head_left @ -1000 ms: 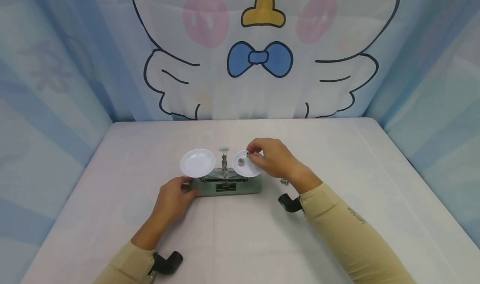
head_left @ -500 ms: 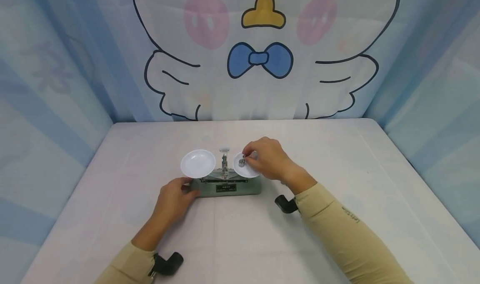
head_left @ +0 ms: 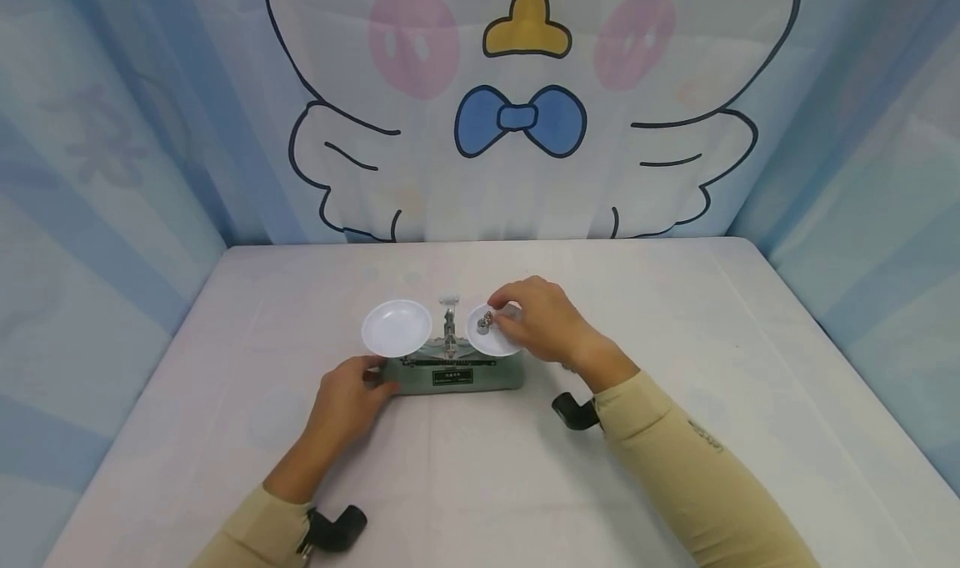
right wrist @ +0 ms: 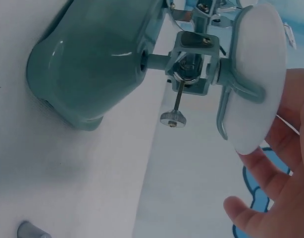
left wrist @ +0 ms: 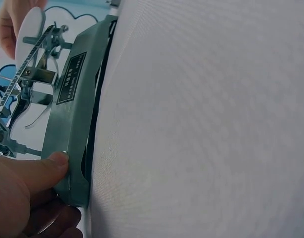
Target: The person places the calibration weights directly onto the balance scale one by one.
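Green metal balance scale (head_left: pixel 411 378), standing on the white table (head_left: pixel 465 485), fitted with white pans (head_left: pixel 396 329). Left hand (head_left: pixel 347 397) gripping the scale's left end. Right hand (head_left: pixel 551 322) at right-hand pan (head_left: pixel 491 348); cannot tell whether pinching or released. Visible from head only: shiny weights (head_left: pixel 483 325). From right wrist only: round nut (right wrist: pixel 173 119) below pan.
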A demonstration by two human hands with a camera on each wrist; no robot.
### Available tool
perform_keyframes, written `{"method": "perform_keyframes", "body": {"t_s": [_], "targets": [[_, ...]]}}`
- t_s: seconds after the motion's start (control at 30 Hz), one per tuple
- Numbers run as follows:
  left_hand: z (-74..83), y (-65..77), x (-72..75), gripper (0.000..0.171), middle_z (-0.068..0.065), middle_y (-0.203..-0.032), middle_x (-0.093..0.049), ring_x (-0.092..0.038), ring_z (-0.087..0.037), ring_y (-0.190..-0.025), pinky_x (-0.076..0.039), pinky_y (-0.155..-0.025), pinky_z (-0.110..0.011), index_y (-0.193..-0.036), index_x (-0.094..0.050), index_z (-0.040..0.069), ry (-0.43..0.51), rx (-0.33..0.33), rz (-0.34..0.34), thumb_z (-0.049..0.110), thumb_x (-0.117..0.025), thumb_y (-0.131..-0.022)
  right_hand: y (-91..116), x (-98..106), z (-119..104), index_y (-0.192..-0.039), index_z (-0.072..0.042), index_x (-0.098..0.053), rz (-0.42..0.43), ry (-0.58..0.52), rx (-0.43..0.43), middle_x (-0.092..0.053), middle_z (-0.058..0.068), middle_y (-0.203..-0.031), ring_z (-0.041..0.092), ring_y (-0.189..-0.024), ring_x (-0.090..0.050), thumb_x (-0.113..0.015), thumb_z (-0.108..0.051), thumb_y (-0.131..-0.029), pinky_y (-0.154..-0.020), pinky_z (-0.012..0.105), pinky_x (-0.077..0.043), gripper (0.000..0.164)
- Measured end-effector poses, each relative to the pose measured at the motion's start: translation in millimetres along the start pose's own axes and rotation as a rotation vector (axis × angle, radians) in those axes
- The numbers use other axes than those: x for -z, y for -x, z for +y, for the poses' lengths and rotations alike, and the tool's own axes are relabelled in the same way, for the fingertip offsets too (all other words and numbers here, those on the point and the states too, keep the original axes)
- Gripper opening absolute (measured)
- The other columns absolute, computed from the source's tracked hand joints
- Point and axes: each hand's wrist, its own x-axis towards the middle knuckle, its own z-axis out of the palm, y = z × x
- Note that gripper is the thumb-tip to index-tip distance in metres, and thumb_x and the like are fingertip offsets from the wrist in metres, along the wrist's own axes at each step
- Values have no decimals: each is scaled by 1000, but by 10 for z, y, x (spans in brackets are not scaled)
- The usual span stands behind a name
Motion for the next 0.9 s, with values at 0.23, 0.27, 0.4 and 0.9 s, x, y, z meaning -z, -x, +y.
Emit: {"method": "perform_keyframes", "body": {"t_s": [0.23, 0.27, 0.4, 0.9], "targets": [[1, 5, -11, 47, -23, -118, -67, -64, -37, -107, -53, -89, -52, -126, -62, -8, -3, 9, -1, 12, -78, -86, 91, 78, 83, -119, -4, -70, 103, -76, 5, -69, 9, -116, 27, -107, -62, -68, -12, -95, -93, 45, -52, 26], [2, 6, -10, 47, -22, -118, -67, -64, -37, -107, -53, -88, -52, -126, -62, -8, -2, 10, -2, 12, -78, -86, 113, 87, 105, -120, -4, -69, 124, -74, 7, -69, 9, -116, 27, -106, -62, -68, -12, -95, -91, 44, -53, 26], [15, 9, -2, 47, -22, -118, -67, -64, -36, -107, -53, -88, -51, -126, -62, -8, -1, 15, -6, 11, -78, -86, 220, 116, 235, -122, -4, -67, 171, -61, -19, -69, 10, -115, 26, -104, -63, -68, -12, -95, -88, 43, -55, 28], [37, 22, 14, 47, -22, -120, -66, -64, -36, -108, -53, -88, -50, -126, -62, -7, -8, 10, -12, 10, -78, -86, 580, 78, 626, -119, -5, -69, 48, -32, -192, -70, 9, -111, 30, -107, -62, -64, -17, -97, -93, 50, -51, 26]]}}
